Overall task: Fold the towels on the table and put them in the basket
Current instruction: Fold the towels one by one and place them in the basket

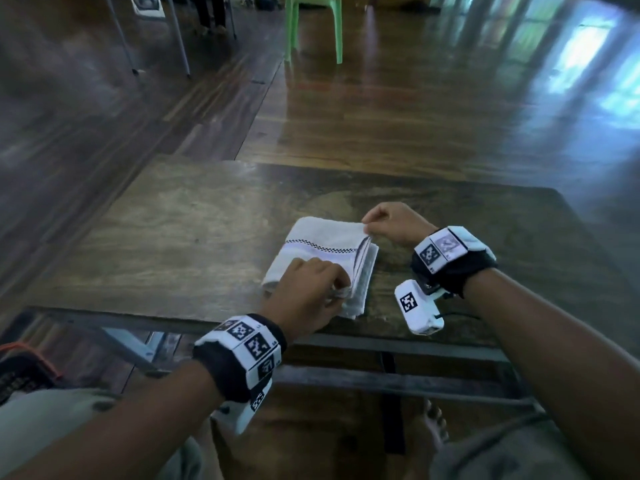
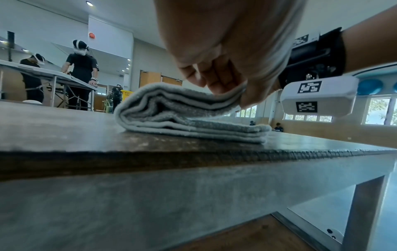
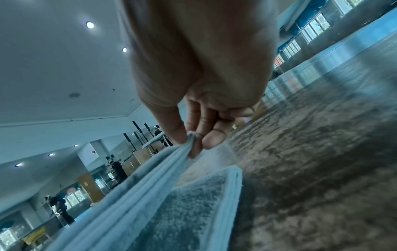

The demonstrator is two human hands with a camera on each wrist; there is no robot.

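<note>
While the folded white towel (image 1: 320, 263) is lying on the wooden desk (image 1: 166, 237) near its front edge, both hands are gripping its upper layers along the open right side. The left hand (image 1: 306, 299) is pinching the corner nearest the front edge, and the right hand (image 1: 393, 223) is pinching the far corner between thumb and fingertips (image 3: 213, 138), lifting those layers off the lower ones. A green plastic chair (image 1: 313, 26) is standing on the floor beyond the desk's far edge.
</note>
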